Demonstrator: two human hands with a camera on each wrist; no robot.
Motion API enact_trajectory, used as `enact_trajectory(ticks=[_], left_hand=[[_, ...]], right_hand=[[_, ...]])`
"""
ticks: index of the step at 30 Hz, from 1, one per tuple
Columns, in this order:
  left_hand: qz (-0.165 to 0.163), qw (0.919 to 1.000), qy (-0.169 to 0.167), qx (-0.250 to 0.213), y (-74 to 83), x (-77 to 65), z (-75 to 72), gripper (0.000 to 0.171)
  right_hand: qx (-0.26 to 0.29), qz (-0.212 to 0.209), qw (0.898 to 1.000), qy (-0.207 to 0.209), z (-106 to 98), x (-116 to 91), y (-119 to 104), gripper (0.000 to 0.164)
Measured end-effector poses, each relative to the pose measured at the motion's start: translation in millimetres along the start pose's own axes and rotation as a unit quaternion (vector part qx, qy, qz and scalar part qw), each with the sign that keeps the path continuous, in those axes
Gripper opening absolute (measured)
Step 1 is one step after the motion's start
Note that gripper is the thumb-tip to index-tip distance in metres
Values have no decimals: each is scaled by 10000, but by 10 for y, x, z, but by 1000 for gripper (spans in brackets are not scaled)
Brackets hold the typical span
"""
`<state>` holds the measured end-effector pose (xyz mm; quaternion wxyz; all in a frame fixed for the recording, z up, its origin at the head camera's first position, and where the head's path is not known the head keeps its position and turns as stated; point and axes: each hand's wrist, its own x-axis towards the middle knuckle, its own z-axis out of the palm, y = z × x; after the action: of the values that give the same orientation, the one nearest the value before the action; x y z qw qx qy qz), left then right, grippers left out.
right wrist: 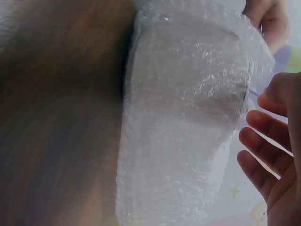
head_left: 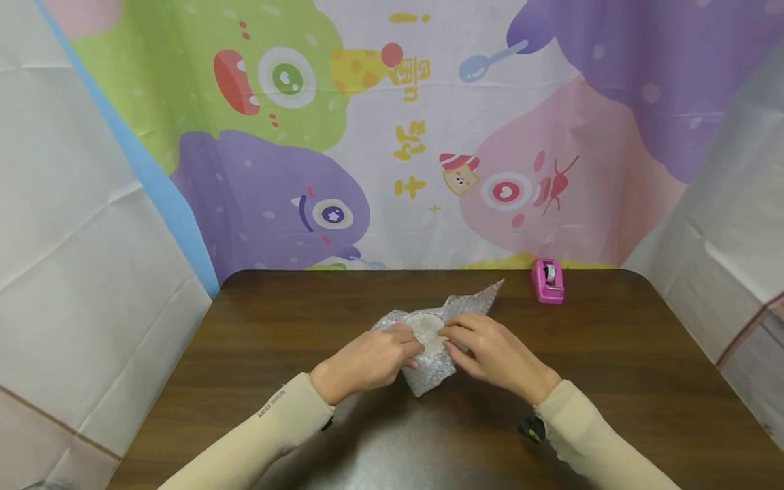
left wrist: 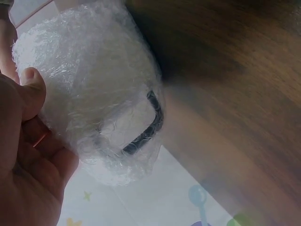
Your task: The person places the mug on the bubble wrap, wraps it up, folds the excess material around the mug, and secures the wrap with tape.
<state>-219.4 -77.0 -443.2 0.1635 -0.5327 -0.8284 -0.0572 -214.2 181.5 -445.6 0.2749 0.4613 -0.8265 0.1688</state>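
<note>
A pale mug [left wrist: 113, 80] stands on the table inside a sheet of bubble wrap [right wrist: 174, 160]. Its dark-edged handle [left wrist: 143, 134] shows through the plastic in the left wrist view. In the head view, the round top of the mug faces up between both hands. My left hand [head_left: 382, 354] pinches the bubble wrap at the left of the rim, its fingers curled. At the right of the rim is my right hand [head_left: 493, 354], its fingers loosely bent and spread beside the wrap. Whether those fingertips touch the plastic I cannot tell.
A pink tape dispenser [head_left: 549, 282] stands at the back right of the dark wooden table [head_left: 263, 327]. One loose corner of the wrap points toward the back right. Behind the table hangs a cartoon-printed curtain [head_left: 392, 231].
</note>
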Motion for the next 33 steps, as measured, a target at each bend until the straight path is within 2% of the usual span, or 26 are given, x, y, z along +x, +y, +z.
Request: enact_trajectory(ticks=[4, 10, 17, 22, 27, 33], left_hand=[[-6, 10000, 30, 0, 1, 0, 0, 12], [2, 10000, 72, -10, 7, 6, -7, 13], [29, 9999, 163, 22, 4, 1, 2, 15], [25, 9996, 243, 105, 6, -11, 7, 15], [18, 9994, 322, 113, 5, -18, 19, 16], [-3, 9995, 323, 31, 8, -17, 29, 18]], right_hand=[[-85, 365, 9989, 267, 15, 24, 13, 22], [-332, 940, 9933, 590, 47, 48, 53, 33], [-462, 1638, 9818, 841, 27, 67, 163, 51], [-624, 2148, 9719, 737, 19, 71, 245, 63], [-807, 2804, 9546, 602, -33, 142, 305, 77], [-840, 3411, 9362, 139, -124, 285, 389, 91]])
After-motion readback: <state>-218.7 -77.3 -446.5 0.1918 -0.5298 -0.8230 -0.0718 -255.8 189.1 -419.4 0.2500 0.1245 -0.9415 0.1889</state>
